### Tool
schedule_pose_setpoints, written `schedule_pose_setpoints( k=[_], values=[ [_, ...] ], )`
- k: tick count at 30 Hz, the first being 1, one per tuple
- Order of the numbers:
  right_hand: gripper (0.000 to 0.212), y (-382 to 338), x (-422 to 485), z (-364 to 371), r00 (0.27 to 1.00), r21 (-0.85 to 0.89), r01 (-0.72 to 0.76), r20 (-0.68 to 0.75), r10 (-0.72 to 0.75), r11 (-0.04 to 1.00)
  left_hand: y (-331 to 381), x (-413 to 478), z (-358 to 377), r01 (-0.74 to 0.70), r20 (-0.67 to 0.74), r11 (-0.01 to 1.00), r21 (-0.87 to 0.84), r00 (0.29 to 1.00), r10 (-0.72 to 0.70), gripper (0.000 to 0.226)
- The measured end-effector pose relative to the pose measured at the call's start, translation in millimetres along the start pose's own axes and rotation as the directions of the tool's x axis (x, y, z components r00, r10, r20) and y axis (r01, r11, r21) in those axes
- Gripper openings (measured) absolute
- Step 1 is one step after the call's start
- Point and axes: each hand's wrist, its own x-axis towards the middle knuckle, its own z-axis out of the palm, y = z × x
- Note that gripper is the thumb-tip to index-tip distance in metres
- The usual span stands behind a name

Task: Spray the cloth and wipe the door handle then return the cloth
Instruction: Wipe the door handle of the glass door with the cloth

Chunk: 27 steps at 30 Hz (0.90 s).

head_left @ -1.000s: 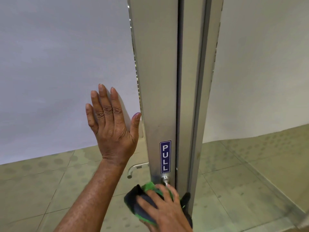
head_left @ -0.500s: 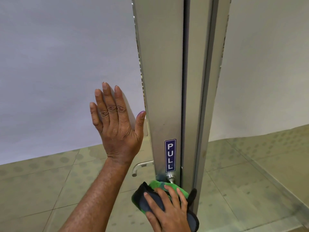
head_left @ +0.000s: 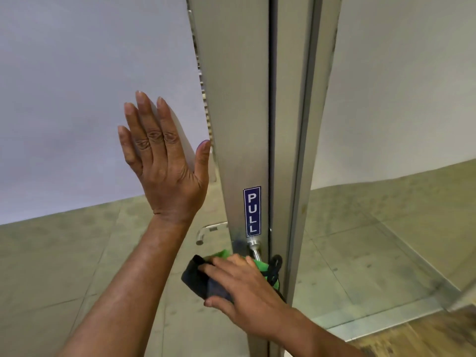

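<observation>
The left hand (head_left: 164,166) sits at centre left of the frame, fingers spread flat and pointing up, palm pressed against the frosted glass panel (head_left: 90,94) that fills the upper left. Its thumb tip lies just beside the edge of the metal door stile (head_left: 237,99), the tall grey upright running down the middle of the frame. It grips nothing.

Low in the frame, slightly right of centre, the right hand (head_left: 242,284) is closed over the cloth (head_left: 203,279), fingers laid across its top and thumb tucked beneath its lower edge. The cloth is dark grey with a bright green layer showing at the top and to the right, and a dark tag or loop sticks out by the gap between the stiles. It is bunched around the door handle (head_left: 253,247), of which only the shiny round base and a short neck show, right under the blue PULL sign (head_left: 252,211) on the stile. The rest of that handle is hidden under cloth and hand.

Through the glass, lower centre, a second lever handle (head_left: 206,231) on the far side of the door curves left and down. A tiled floor (head_left: 51,266) spreads across the bottom of the frame, and a strip of wood-grain surface shows in the lower right corner.
</observation>
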Motion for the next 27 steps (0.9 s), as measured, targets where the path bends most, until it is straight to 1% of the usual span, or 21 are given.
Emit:
schedule_pose_setpoints(
  k=[3, 6, 8, 12, 15, 18, 20, 21, 22, 24, 25, 26, 27],
  values=[
    [0.064, -2.3, 2.9, 4.8, 0.999, -0.255, 0.036, 0.009, -0.035, 0.966, 0.1, 0.4, 0.0, 0.004, -0.003, 1.0, 0.005, 1.0, -0.004, 0.078],
    [0.07, -1.1, 6.4, 13.7, 1.0, -0.397, 0.012, -0.02, -0.022, 0.918, 0.1, 1.0, 0.0, 0.01, -0.003, 1.0, 0.007, 1.0, -0.01, 0.078],
    [0.072, 4.1, 9.0, 19.4, 0.998, -0.435, 0.031, -0.028, -0.048, 0.9, 0.5, 0.9, 0.0, 0.008, 0.001, 1.0, 0.003, 1.0, -0.008, 0.078],
    [0.072, 29.5, -1.0, 26.2, 0.983, -0.43, 0.15, -0.034, -0.182, 0.89, 0.3, 0.4, -0.5, 0.015, 0.007, 1.0, 0.002, 1.0, -0.015, 0.077],
    [0.084, 61.6, -18.7, 19.8, 0.981, -0.438, 0.164, -0.02, -0.192, 0.884, -0.4, 0.2, -0.2, 0.016, 0.009, 1.0, 0.001, 1.0, -0.016, 0.078],
    [0.078, 76.8, -25.9, 13.3, 0.978, -0.37, 0.179, -0.034, -0.206, 0.911, -0.6, 0.3, 0.1, 0.01, 0.008, 1.0, 0.003, 1.0, -0.01, 0.078],
    [0.066, 71.9, -26.8, 9.6, 0.981, -0.192, 0.135, -0.115, -0.159, 0.972, -0.4, -0.2, 0.3, 0.008, 0.007, 1.0, 0.0, 1.0, -0.008, 0.078],
    [0.061, 66.9, -27.1, 9.2, 0.979, -0.07, 0.094, -0.176, -0.105, 0.993, -0.9, -0.5, 0.7, 0.008, 0.007, 1.0, 0.001, 1.0, -0.008, 0.078],
    [0.057, 61.0, -27.6, 9.7, 0.97, 0.071, 0.036, -0.244, -0.018, 0.997, -1.1, -0.8, 1.1, 0.009, 0.008, 1.0, 0.001, 1.0, -0.009, 0.078],
    [0.056, 48.5, -26.4, 12.6, 0.916, 0.332, -0.107, -0.333, 0.223, 0.937, -1.4, -1.0, 1.7, 0.006, 0.007, 1.0, 0.001, 1.0, -0.006, 0.078],
    [0.057, 43.2, -24.2, 14.1, 0.88, 0.399, -0.165, -0.354, 0.317, 0.902, -1.6, -0.8, 1.6, 0.004, 0.007, 1.0, 0.002, 1.0, -0.004, 0.078],
    [0.056, 39.0, -21.6, 15.0, 0.852, 0.395, -0.204, -0.379, 0.362, 0.896, -1.6, -0.8, 1.3, 0.002, 0.008, 1.0, 0.003, 1.0, -0.002, 0.078],
    [0.055, 35.8, -19.1, 15.1, 0.831, 0.315, -0.234, -0.427, 0.358, 0.92, -1.6, -0.7, 0.9, -0.002, 0.01, 1.0, 0.001, 1.0, 0.002, 0.078]
  ],
)
